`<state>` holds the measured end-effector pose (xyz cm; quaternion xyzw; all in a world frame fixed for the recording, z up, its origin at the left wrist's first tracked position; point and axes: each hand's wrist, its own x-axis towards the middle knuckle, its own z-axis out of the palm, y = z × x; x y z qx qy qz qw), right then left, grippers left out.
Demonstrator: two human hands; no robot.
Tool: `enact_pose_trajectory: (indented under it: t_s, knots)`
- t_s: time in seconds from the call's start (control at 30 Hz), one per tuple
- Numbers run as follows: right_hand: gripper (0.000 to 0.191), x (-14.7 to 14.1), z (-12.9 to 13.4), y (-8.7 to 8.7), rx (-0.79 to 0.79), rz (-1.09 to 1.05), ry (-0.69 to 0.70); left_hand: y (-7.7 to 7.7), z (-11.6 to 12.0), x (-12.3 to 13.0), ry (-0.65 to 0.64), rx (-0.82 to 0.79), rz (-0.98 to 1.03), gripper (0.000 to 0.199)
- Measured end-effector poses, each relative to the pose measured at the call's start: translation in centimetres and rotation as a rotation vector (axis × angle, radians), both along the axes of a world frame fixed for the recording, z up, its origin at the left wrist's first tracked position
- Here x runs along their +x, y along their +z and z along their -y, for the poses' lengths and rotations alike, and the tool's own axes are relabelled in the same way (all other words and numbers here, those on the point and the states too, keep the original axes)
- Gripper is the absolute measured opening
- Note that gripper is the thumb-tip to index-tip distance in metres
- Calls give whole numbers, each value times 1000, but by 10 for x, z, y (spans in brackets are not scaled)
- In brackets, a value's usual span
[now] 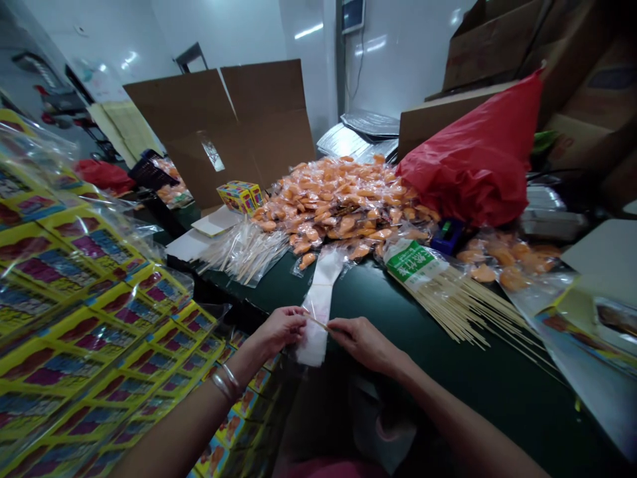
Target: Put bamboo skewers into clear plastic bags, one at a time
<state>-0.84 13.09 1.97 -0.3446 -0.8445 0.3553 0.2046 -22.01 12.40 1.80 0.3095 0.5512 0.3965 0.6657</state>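
A thin wooden stick sits between the person's hands, just above a white plastic sleeve lying on the dark green table. The left grip and right grip reach in from the lower edge, where the forearms are cut off, and angle toward each other. In each, the fingers press together, pinching one end of the stick. The fingertips hide both ends, and whether the stick touches the sleeve is hard to make out. Bamboo skewers lie to the right, bagged orange pieces are heaped ahead, and yellow printed packs run off the left edge.
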Motion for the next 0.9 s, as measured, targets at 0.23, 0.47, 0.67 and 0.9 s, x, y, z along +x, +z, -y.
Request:
enact_pose_trajectory:
  t_s: [0.23, 0.47, 0.67, 0.9]
  knots:
    - [34, 2, -14, 17, 114, 304, 2, 8, 3, 4, 47, 61, 0, 29]
    - [28, -14, -6, 20, 143, 563, -188, 1, 10, 19, 98, 91, 66, 43]
    - [21, -41, -23, 20, 10, 481, -305, -5, 15, 36, 164, 75, 106, 52]
    - [40, -18, -31, 23, -289, 26, -229, 0, 12, 50, 148, 105, 226, 35]
